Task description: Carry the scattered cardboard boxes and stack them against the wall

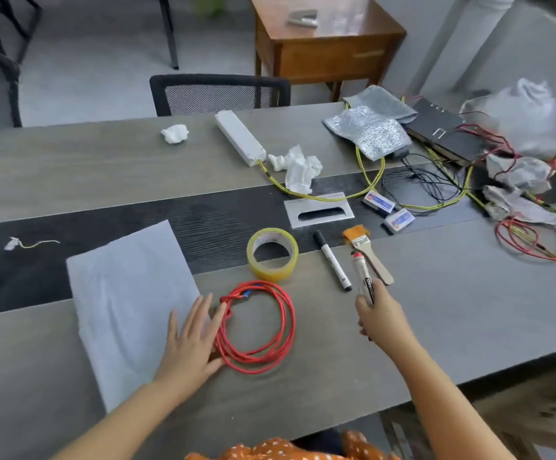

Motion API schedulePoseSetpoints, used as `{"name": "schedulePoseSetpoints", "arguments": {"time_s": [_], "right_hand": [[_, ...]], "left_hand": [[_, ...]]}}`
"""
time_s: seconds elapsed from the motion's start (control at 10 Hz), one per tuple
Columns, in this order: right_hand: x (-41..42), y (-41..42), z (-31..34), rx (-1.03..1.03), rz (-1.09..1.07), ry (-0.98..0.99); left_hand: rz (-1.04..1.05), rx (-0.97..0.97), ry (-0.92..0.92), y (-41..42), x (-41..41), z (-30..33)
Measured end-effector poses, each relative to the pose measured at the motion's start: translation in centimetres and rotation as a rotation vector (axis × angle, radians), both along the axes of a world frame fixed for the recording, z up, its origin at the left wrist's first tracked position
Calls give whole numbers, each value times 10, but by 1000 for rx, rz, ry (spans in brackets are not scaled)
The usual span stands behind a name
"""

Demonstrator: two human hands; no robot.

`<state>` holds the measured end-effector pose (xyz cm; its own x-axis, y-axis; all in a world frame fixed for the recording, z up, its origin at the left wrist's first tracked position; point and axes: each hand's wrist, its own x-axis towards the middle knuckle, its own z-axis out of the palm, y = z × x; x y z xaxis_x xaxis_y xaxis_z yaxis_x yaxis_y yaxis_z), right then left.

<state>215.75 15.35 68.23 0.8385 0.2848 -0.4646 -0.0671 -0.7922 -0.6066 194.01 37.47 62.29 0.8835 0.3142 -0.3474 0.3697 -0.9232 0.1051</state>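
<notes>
No cardboard box shows in the head view. My left hand [192, 340] lies flat with straight fingers on the grey table [452, 310], touching the left side of a coiled red cable [259, 356] and the edge of a white sheet [127, 313]. My right hand [381, 318] grips a red-capped marker [362, 275], its cap pointing away from me. A black marker [333, 260] lies just left of it, and a paintbrush [368, 252] lies just behind it.
A yellow tape roll [272, 254] stands behind the cable. Crumpled tissues [298, 167], a white power unit [239, 137], two small boxes [388, 210], tangled wires [532, 240], foil bags [369, 131] and a plastic bag [518, 117] crowd the far right. A mesh chair [218, 92] and wooden side table [328, 41] stand beyond.
</notes>
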Motion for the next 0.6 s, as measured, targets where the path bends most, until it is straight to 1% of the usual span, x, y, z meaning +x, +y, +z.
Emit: {"name": "schedulePoseSetpoints", "arguments": {"time_s": [0.1,0.2,0.3,0.4,0.5,0.6], "right_hand": [[27,24,-13,-76,112,-119],[58,44,-28,-271,204,-245],[77,47,-45,-387,280,-242],[81,43,-56,-406,322,-306],[78,35,-65,-375,390,-381],[81,32,-63,-346,362,-314]], "left_hand": [[317,-117,167,8,-10,-10],[372,-137,241,9,-15,-29],[376,-147,243,11,-17,-31],[383,-153,230,11,-17,-33],[385,-153,247,9,-18,-31],[408,-195,234,9,-16,-26]]}}
